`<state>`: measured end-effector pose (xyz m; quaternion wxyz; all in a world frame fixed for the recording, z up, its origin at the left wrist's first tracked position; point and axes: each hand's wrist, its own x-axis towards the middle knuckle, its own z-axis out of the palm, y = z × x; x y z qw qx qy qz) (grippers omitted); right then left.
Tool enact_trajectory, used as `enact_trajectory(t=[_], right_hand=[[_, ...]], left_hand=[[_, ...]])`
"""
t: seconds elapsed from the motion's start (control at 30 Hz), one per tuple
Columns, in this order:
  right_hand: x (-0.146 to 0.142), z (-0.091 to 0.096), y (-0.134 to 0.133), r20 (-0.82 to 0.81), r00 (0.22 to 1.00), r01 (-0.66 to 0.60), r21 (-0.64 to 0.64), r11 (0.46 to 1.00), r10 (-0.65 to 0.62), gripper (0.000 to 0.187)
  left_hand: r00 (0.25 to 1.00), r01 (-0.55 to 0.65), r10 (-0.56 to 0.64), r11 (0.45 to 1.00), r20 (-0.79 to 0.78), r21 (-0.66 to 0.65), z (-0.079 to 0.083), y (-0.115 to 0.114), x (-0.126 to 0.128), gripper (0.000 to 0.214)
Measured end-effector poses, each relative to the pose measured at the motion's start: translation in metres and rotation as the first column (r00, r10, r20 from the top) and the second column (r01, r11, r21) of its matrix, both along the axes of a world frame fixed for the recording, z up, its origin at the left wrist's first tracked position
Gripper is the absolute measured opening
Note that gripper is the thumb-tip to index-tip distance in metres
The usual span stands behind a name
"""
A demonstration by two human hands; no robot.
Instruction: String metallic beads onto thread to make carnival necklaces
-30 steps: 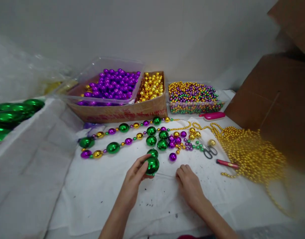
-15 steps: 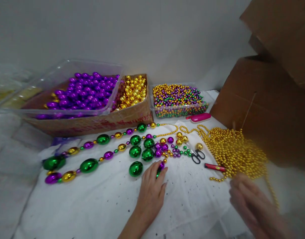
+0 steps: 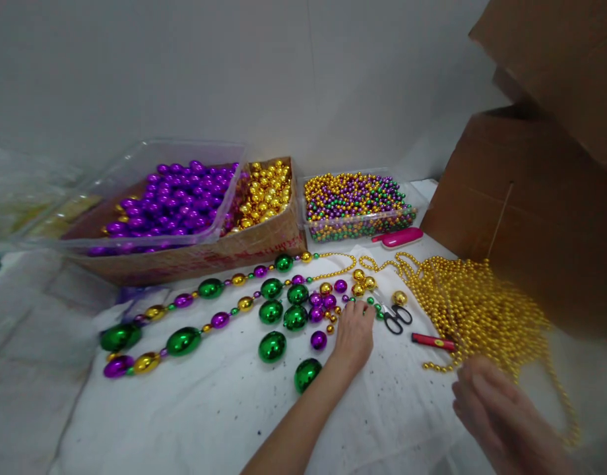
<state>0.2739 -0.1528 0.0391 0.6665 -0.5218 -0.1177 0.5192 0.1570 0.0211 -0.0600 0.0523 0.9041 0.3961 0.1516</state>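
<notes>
My left hand (image 3: 353, 334) reaches forward over the white cloth (image 3: 209, 409). Its fingertips are bent down together onto a scatter of small green and purple beads (image 3: 370, 302); what they pinch is hidden. Beside my left forearm lie two loose large green beads (image 3: 307, 374) (image 3: 272, 346) and a purple bead (image 3: 318, 340). A strand of big green, gold and purple beads (image 3: 183, 340) stretches to the left. My right hand (image 3: 501, 415) is blurred at the lower right, with its fingers apart and nothing in them, just below a heap of gold bead strands (image 3: 476, 310).
Scissors (image 3: 396, 318) and a red tube (image 3: 432, 341) lie between my hands. At the back stand a clear tub (image 3: 135, 148) of purple beads, a cardboard box (image 3: 264, 241) of gold beads and a clear tray (image 3: 357, 227) of mixed small beads. A pink tool (image 3: 401, 237) and brown cartons (image 3: 531, 198) are at the right.
My left hand let go of the large green bead, which now lies on the cloth, and moved right to the small beads. My right hand swung out toward the gold strands.
</notes>
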Motion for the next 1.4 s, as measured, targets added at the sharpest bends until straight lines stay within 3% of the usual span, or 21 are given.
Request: enact_trajectory(t=[0.1,0.27,0.43,0.7,0.77,0.8,0.83,0.9,0.93,0.97,1.03,1.4], right_hand=[[-0.004,-0.007,0.003,-0.027,1.000,0.001,-0.026,1.000,-0.002,0.020],[-0.012,-0.007,0.016,-0.053,0.998,-0.020,-0.003,1.000,0.020,0.022],[-0.007,-0.005,0.017,-0.019,0.997,-0.074,0.050,0.996,0.075,0.022],[-0.004,-0.018,0.009,0.046,0.997,-0.065,-0.029,0.997,0.066,0.022],[-0.002,-0.025,0.007,0.173,0.981,-0.070,-0.100,0.992,0.087,0.025],[-0.001,-0.029,0.006,0.235,0.965,-0.079,-0.151,0.985,0.113,0.028],[-0.002,-0.033,0.004,0.287,0.947,-0.084,-0.201,0.976,0.141,0.032],[-0.005,-0.039,0.001,0.360,0.916,-0.081,-0.271,0.959,0.179,0.039],[-0.008,-0.041,-0.001,0.389,0.903,-0.070,-0.287,0.955,0.183,0.041],[-0.011,-0.041,-0.003,0.416,0.891,-0.057,-0.295,0.954,0.182,0.041],[-0.018,-0.039,-0.006,0.463,0.869,-0.031,-0.297,0.954,0.173,0.041],[-0.027,-0.029,-0.018,0.619,0.761,0.010,-0.310,0.951,0.194,0.037]], left_hand=[[0.999,0.016,-0.016,1.000,-0.040,0.010,-0.001,0.001,-0.011,0.028],[0.996,0.073,-0.075,0.997,-0.042,-0.029,0.006,0.007,-0.005,0.020],[0.993,0.103,-0.098,0.990,0.060,-0.093,0.008,0.010,0.004,0.019],[0.956,0.139,-0.054,0.950,0.290,-0.281,0.005,0.009,0.013,0.013],[0.886,0.168,0.074,0.868,0.458,-0.466,0.010,0.009,0.004,0.017],[0.802,0.234,0.201,0.761,0.562,-0.605,0.013,0.009,-0.002,0.020],[0.685,0.342,0.365,0.603,0.630,-0.721,0.017,0.008,-0.010,0.022],[0.453,0.589,0.668,0.272,0.590,-0.761,0.023,0.005,-0.025,0.025],[0.385,0.667,0.751,0.176,0.537,-0.724,0.026,0.003,-0.031,0.025],[0.338,0.715,0.804,0.119,0.490,-0.689,0.028,0.001,-0.036,0.024],[0.279,0.757,0.857,0.081,0.434,-0.648,0.030,-0.003,-0.043,0.021],[0.187,0.736,0.929,0.083,0.320,-0.672,0.030,-0.013,-0.049,0.010]])
